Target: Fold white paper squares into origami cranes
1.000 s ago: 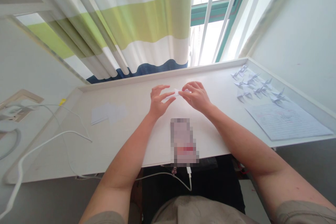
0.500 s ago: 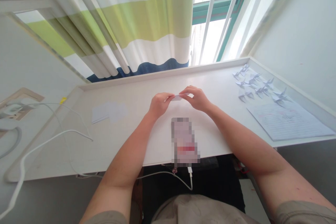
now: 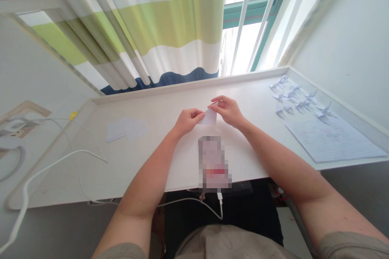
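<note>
A small white piece of paper [image 3: 209,117] is held up above the white desk between both hands, its flat face turned toward me. My left hand [image 3: 189,121] pinches its left edge between thumb and fingers. At its upper right, my right hand [image 3: 227,110] grips the paper by thumb and fingertips. Whether the paper is folded, I cannot make out. Just below the hands, a phone [image 3: 214,164] with a blurred-out screen lies on the desk, a white charging plug [image 3: 220,198] at its near end.
Several folded paper cranes [image 3: 302,103] stand at the desk's far right, behind a stack of written sheets [image 3: 337,139]. Loose white paper squares [image 3: 126,128] lie at the left. A white cable [image 3: 26,188] runs over the left side from a wall socket. A raised rim [image 3: 194,86] borders the back.
The paper has tilted from nearly edge-on to showing its broad face. My right hand has risen slightly and moved a little to the right.
</note>
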The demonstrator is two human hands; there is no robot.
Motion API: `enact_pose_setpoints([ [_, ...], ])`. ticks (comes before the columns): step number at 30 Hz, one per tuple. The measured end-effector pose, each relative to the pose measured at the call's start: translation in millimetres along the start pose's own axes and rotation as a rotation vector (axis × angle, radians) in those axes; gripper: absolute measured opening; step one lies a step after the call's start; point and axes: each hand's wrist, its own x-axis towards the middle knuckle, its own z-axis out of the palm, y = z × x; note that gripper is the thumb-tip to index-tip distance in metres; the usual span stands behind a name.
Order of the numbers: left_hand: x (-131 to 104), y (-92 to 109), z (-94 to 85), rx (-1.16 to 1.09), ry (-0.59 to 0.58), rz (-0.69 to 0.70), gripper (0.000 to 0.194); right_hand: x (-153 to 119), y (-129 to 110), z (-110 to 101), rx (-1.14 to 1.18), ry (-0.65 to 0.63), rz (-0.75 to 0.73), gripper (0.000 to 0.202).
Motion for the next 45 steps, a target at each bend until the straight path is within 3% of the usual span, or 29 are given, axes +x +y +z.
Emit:
enact_pose_setpoints([
  [8, -2.6, 1.9, 7.2, -0.019, -0.001, -0.003, 0.041, -3.9, -4.7, 1.6, 0.054, -0.058, 0.054, 0.051],
  [15, -3.7, 11.1, 7.0, -0.015, 0.005, -0.018, 0.042, -3.6, -1.6, 7.5, 0.044, -0.011, -0.016, 0.041],
  [25, -3.6, 7.7, 5.8, -0.029, 0.063, -0.054, 0.043, -4.0, -7.6, 6.7, 0.111, -0.022, 0.053, 0.044],
  [29, -3.5, 5.2, 7.0, -0.060, 0.024, -0.042, 0.044, -4.8, -7.8, 9.4, 0.041, 0.009, 0.029, 0.049],
  [38, -4.3, 4.2, 4.0, -0.014, -0.040, -0.053, 0.047, -5.6, -11.0, 3.9, 0.050, -0.085, 0.054, 0.045],
  [45, -3.7, 3.8, 2.8, 0.010, -0.081, -0.079, 0.056, -3.7, -10.1, 1.6, 0.061, -0.067, 0.092, 0.047],
])
